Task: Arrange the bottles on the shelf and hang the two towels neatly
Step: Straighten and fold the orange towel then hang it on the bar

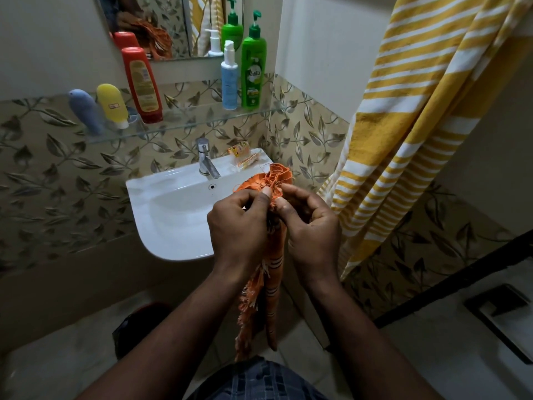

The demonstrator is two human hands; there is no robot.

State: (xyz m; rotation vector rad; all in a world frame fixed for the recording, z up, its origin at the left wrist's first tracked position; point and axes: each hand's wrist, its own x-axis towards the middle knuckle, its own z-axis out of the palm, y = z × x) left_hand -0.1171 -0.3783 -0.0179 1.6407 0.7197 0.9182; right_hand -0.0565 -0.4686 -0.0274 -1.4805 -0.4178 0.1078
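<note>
The left hand (239,223) and right hand (313,226) both pinch the orange towel (272,310) at its top. It hangs long and straight down

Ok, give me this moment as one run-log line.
left hand: pinches orange towel | right hand: pinches orange towel | yellow striped towel: hanging at right | glass shelf: five bottles standing

Orange towel (272,287), dark and white stripes. Striped towel (418,119), yellow and white. Red bottle (141,85), yellow label. Yellow bottle (112,105). Grey-blue bottle (85,111). Green bottle (253,73). Pale blue bottle (229,82), white cap. White sink (173,209). Beige wall tiles (57,174), grey-brown leaf pattern.
</note>
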